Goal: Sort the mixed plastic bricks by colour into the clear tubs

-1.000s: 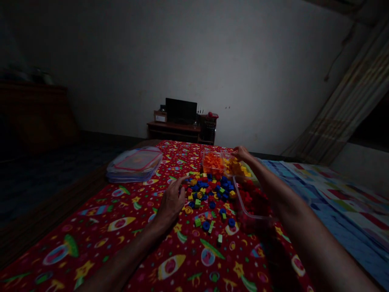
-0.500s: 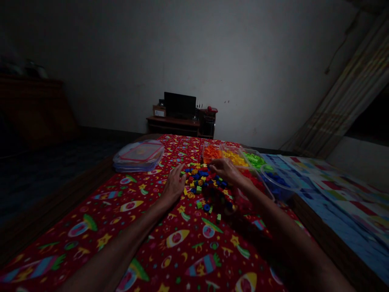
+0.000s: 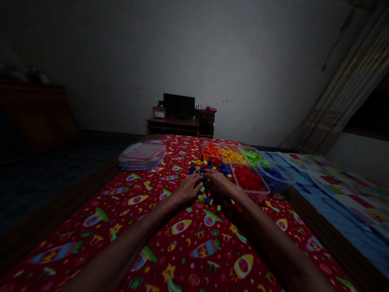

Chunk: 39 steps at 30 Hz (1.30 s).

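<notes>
A loose heap of small toy building bricks (image 3: 225, 168) in blue, yellow, green and other colours lies on the red patterned cloth (image 3: 182, 247). My left hand (image 3: 189, 188) rests at the heap's left side, fingers stretched out and slightly apart, holding nothing I can see. Close beside it, my right hand (image 3: 219, 181) reaches over the bricks with its fingers bent together. Whatever sits between those fingertips is hidden. A few green and blue bricks (image 3: 208, 200) lie nearer to me, below the hands.
Right of the heap stand clear tubs of orange bricks (image 3: 212, 151), yellow bricks (image 3: 233, 155), green bricks (image 3: 252, 156) and red bricks (image 3: 247, 177). A round tub (image 3: 281, 187) holds blue bricks. Stacked lids (image 3: 142, 156) lie at the left. A monitor (image 3: 179, 106) stands beyond.
My left hand has moved right onto the heap. My right hand has come down and slightly left, so both hands are now close together. The red bricks' tub shows more fully.
</notes>
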Each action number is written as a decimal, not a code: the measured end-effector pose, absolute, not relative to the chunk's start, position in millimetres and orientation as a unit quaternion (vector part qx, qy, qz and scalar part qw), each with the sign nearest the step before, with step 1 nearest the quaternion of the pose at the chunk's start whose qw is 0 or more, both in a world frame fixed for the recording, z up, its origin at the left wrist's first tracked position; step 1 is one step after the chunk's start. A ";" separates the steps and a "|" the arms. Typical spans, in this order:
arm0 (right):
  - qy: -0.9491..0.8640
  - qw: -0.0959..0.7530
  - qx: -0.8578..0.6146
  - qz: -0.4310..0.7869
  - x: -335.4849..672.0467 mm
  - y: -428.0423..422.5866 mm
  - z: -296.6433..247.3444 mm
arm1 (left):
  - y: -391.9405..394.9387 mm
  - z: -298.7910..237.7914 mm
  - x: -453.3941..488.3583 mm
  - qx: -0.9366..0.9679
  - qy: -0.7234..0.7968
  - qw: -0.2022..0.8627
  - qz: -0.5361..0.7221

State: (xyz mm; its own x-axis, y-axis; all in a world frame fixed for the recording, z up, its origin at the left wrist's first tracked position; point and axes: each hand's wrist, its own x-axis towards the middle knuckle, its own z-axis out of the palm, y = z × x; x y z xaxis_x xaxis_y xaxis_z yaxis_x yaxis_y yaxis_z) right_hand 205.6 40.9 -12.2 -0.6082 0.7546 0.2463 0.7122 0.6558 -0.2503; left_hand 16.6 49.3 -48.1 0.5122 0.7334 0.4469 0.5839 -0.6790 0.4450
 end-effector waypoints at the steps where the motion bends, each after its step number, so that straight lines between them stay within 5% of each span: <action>1: -0.896 0.166 -0.405 0.076 206.5 36.9 -7.3 | 48.2 -44.1 15.8 0.870 0.365 0.142 0.298; 12: -0.871 0.138 -0.467 0.062 229.6 12.2 29.8 | 46.1 -16.6 -8.2 0.804 0.398 0.345 0.276; 26: -0.831 0.137 -0.539 0.016 228.0 3.1 41.7 | 49.5 -16.7 -7.2 0.827 0.396 0.259 0.304; 31: -0.797 0.024 -0.603 -0.002 228.3 2.3 45.6 | 40.4 -16.9 1.6 0.867 0.372 0.206 0.262; 35: -0.808 -0.055 -0.586 -0.031 221.9 -1.9 34.4 | 44.8 -17.6 0.8 0.823 0.426 0.240 0.291; 39: -0.825 -0.019 -0.562 -0.047 217.4 -5.4 22.0 | 51.6 -18.7 -0.2 0.769 0.444 0.309 0.339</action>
